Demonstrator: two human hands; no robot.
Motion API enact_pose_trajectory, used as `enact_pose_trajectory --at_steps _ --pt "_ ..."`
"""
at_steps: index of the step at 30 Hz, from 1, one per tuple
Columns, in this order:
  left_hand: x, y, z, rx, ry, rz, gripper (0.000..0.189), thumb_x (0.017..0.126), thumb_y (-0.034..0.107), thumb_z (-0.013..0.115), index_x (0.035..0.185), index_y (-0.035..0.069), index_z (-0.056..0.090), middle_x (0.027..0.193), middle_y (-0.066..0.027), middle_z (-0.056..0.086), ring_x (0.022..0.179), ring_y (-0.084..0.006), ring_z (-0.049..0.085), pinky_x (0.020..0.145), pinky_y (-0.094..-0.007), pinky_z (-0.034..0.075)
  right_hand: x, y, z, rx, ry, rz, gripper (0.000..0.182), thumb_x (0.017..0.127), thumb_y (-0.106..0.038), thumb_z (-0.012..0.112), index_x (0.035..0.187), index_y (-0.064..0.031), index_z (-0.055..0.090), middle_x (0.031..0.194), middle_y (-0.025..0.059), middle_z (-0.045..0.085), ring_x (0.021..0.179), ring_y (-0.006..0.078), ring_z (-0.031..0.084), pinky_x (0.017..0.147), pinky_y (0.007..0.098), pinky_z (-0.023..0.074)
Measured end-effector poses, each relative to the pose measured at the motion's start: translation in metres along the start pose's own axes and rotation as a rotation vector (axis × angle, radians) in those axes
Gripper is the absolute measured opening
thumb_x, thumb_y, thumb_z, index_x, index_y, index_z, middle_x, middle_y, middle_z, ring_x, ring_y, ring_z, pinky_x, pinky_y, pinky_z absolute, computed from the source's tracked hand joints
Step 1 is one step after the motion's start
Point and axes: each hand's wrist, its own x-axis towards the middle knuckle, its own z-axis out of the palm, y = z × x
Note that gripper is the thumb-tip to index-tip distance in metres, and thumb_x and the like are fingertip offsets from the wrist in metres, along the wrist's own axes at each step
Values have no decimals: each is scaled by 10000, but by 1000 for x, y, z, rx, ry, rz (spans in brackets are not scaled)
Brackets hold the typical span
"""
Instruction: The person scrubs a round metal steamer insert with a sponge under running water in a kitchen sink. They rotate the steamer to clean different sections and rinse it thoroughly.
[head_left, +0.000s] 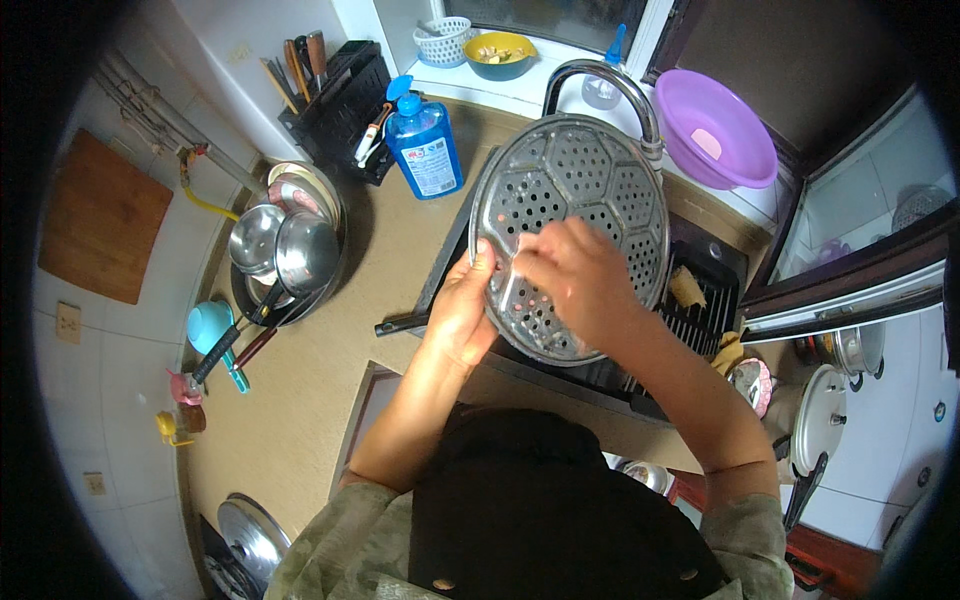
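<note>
A round perforated metal steamer plate (585, 161) is held tilted over the sink, below the curved chrome faucet (600, 67). My left hand (465, 307) grips its left rim, thumb on the near face. Over the lower middle of the plate is my right hand (574, 274), fingers curled against the surface; whether something small is in them cannot be seen. The plate and my arms hide much of the sink. A black handle (401, 324) sticks out at the sink's left edge.
A blue pump bottle (427, 154) stands behind left, beside a black knife rack (337, 105). Pans and bowls (306, 251) are stacked at left. A purple basin (716, 135) rests on the sill. On the black drain rack (697, 330) lies a yellowish sponge (686, 287). A pressure cooker (821, 420) is at right.
</note>
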Motion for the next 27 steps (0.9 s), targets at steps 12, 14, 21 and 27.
enact_pose_trajectory --at_steps 12,14,21,27 --pt "5 -4 -3 -6 37 32 356 909 286 424 1181 57 444 1080 -116 553 915 -205 572 796 -335 488 -9 -20 1 52 -102 15 143 680 -98 562 818 -93 599 850 27 526 811 208 511 671 321 428" --pt "9 -6 -14 -6 -6 47 365 907 292 426 1185 55 442 1084 -120 551 924 -210 569 803 -343 485 -12 -23 3 137 -167 -23 110 688 -133 548 782 -81 576 826 34 500 805 205 503 652 330 421" --pt "0 12 -15 -126 64 82 407 888 332 447 1211 85 434 1154 -101 526 1023 -243 533 862 -415 455 -26 12 -39 331 116 357 126 766 -41 563 885 -64 596 863 48 571 770 182 559 654 294 448" --pt "-6 19 -20 -147 57 133 420 863 355 493 1154 52 476 1093 -95 567 970 -228 568 839 -410 469 -115 67 -56 1340 783 1153 221 846 -141 549 1040 -35 541 957 63 584 851 173 574 754 307 475"
